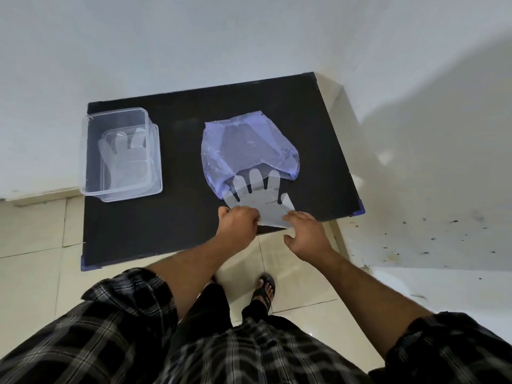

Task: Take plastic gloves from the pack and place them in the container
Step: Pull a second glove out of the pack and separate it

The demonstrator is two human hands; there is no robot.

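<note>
A bluish translucent pack (246, 148) lies on the black table (180, 223), its open mouth toward me. A clear plastic glove (260, 199) sticks halfway out of that mouth, fingers still inside the pack. My left hand (239, 221) pinches the glove's cuff at its left corner. My right hand (304, 231) holds the cuff's right corner with thumb and fingers. At the table's left stands a clear rectangular container (88, 151) with another clear glove (124, 159) lying flat inside it.
The table's near edge runs just under my hands, with tiled floor (33, 239) and my sandalled foot (263, 289) below. A white wall (249, 37) backs the table. Dark specks litter the floor at the right.
</note>
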